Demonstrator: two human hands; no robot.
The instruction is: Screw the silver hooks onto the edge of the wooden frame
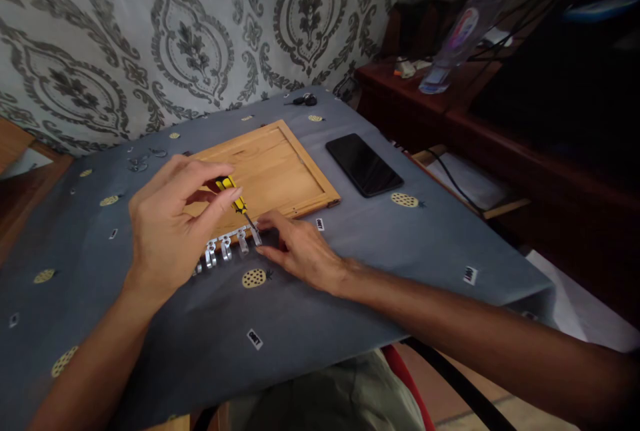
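My left hand [167,217] is closed around the yellow and black handle of a screwdriver [234,196], between thumb and fingers. The shaft slants down to the right, and its tip is at the right end of a metal hook rack [226,248]. That rack, with several silver hooks, lies along the near edge of a framed wooden board [267,171]. My right hand [307,254] pinches the rack's rightmost hook between thumb and index finger. Behind my left hand, the board's left part and some of the rack are hidden.
A black phone [364,164] lies right of the board on the grey tablecloth [200,351]. Keys [306,100] rest near the wall, and a pair of glasses [140,163] is at the back left. On the dark wooden desk [380,87] stands a plastic bottle [460,44].
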